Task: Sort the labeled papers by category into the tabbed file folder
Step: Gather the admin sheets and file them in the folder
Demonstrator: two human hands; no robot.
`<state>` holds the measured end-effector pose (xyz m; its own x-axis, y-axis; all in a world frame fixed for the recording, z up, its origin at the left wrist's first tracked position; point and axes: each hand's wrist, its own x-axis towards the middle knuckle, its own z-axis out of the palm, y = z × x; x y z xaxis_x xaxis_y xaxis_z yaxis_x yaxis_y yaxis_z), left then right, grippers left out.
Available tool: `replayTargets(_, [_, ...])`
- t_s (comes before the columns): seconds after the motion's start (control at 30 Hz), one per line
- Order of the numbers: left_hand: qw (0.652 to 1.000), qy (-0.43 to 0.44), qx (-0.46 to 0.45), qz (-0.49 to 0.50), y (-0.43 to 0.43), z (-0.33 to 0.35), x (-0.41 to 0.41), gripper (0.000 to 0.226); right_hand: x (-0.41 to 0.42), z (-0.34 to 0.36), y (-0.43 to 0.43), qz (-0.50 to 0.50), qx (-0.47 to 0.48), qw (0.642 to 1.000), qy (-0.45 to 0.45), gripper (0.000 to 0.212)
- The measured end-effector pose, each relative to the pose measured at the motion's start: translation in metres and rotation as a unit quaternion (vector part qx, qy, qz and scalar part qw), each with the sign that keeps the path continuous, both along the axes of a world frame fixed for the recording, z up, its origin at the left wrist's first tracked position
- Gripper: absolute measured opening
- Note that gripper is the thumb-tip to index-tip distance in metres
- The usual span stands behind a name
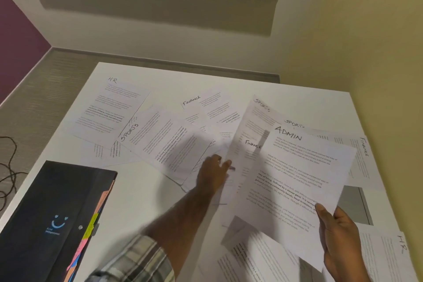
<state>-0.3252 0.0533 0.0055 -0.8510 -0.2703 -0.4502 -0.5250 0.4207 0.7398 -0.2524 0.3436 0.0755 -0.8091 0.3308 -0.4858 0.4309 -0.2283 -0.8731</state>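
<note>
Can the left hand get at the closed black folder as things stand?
Probably yes. The left hand holds nothing, resting on the spread papers, and bare table lies between it and the black folder. The right hand holds the ADMIN sheet.

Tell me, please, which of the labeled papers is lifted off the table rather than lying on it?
The ADMIN paper: the right hand holds it by its lower corner, raised above the flat sheets.

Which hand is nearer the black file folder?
Left. The left hand reaches over papers just right of the black file folder; the right hand holds the ADMIN sheet farther right.
</note>
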Motion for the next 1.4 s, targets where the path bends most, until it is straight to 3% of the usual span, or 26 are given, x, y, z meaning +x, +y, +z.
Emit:
replayTargets(0.1, [0.965,0.015,-0.260,-0.043,-0.034,-0.015,0.037,0.064,0.002,0.000,0.004,0.006,0.015,1.000,-0.009,0.050])
replayTargets(0.2, [0.941,-0.011,-0.334,-0.063,-0.068,-0.035,0.083,0.078,0.002,-0.005,0.008,0.002,0.019,1.000,-0.008,0.053])
replayTargets(0.33, [0.936,-0.066,-0.330,-0.104,-0.097,-0.047,0.129,0.077,0.000,-0.007,0.002,0.016,0.025,1.000,0.005,0.074])
replayTargets(0.47, [0.926,-0.051,-0.355,-0.119,-0.103,-0.045,0.136,0.079,-0.003,-0.010,-0.010,0.024,0.015,0.999,0.016,0.071])
replayTargets(0.6, [0.916,0.005,-0.343,-0.206,-0.089,-0.055,0.127,0.084,-0.006,-0.003,-0.026,0.042,0.004,0.999,0.023,0.035])
replayTargets(0.73, [0.911,0.003,-0.355,-0.207,-0.078,-0.057,0.101,0.079,-0.004,0.002,-0.036,0.063,0.032,0.997,0.037,0.055])
replayTargets(0.9, [0.901,-0.002,-0.363,-0.238,-0.078,-0.048,0.074,0.073,-0.002,0.007,-0.035,0.057,0.036,0.998,0.015,0.019])
replayTargets(0.97, [0.893,0.015,-0.367,-0.259,-0.079,-0.046,0.071,0.067,0.002,0.011,-0.038,0.069,0.036,0.997,0.011,0.029])
replayTargets(1.07, [0.887,0.061,-0.362,-0.281,-0.079,-0.048,0.068,0.054,0.008,0.008,-0.035,0.063,0.062,0.996,0.008,0.068])
replayTargets(1.13, [0.889,0.086,-0.348,-0.284,-0.078,-0.054,0.066,0.041,0.011,0.005,-0.032,0.060,0.078,0.995,0.001,0.056])
replayTargets(1.2, [0.890,0.116,-0.341,-0.280,-0.079,-0.058,0.063,0.031,0.013,0.003,-0.030,0.058,0.064,0.996,-0.005,0.017])
replayTargets(1.23, [0.892,0.136,-0.331,-0.276,-0.079,-0.058,0.062,0.027,0.014,0.001,-0.029,0.056,0.066,0.996,-0.007,0.009])
replayTargets(1.4, [0.887,0.244,-0.247,-0.306,-0.065,-0.040,0.060,0.009,0.018,0.001,-0.024,0.051,0.078,0.995,-0.021,0.015])
